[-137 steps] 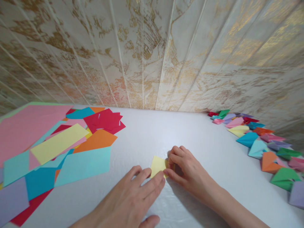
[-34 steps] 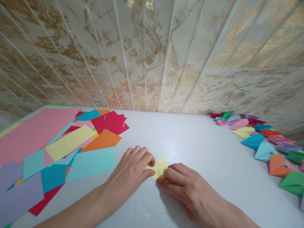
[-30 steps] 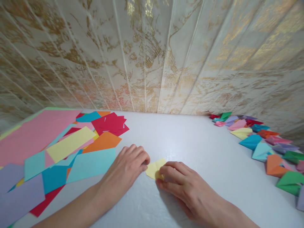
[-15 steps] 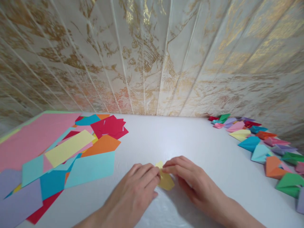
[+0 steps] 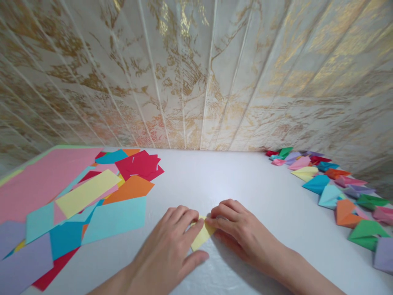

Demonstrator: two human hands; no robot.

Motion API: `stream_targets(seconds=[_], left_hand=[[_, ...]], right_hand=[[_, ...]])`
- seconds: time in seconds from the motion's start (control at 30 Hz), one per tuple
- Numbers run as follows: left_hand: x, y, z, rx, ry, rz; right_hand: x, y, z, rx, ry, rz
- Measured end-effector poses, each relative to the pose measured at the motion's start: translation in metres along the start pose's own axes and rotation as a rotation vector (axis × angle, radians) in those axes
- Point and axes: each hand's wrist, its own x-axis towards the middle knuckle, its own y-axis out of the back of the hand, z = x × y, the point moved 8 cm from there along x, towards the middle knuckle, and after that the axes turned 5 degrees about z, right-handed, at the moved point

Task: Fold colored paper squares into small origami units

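I'm facing a pale wall covering (image 5: 196,98) rising behind a white tabletop (image 5: 215,176); can't tell if it's curtain or wallpaper. Raised ridges (image 5: 209,78) are running down it, spreading apart toward the top. Gold motifs are filling most of it; a reddish patch (image 5: 155,127) is showing low, left of centre. Gold is glinting up top. Soft light is reflecting off the tabletop. Far lower-right covering is looking darker.
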Motion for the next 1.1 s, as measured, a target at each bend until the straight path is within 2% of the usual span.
stream_targets(seconds=[0.23,0.47,0.67,0.9,1.1], left_hand=[[-0.004,-0.01,0.001,0.032,0.068,-0.079],[-0.003,-0.002,0.008,0.086,-0.006,0.001],[-0.003,0.001,0.008,0.055,0.024,0.003],[-0.005,0.001,0.001,-0.137,0.066,0.017],[-0.006,0.001,-0.01,-0.33,0.183,0.011]], right_hand=[[-0.004,0.0,0.004,0.089,-0.056,0.053],[-0.003,-0.001,0.003,0.072,-0.059,0.061],[-0.004,-0.001,0.003,-0.006,-0.016,0.098],[-0.003,-0.003,-0.001,-0.053,0.005,0.103],[-0.002,-0.003,0.004,0.081,-0.08,0.106]])
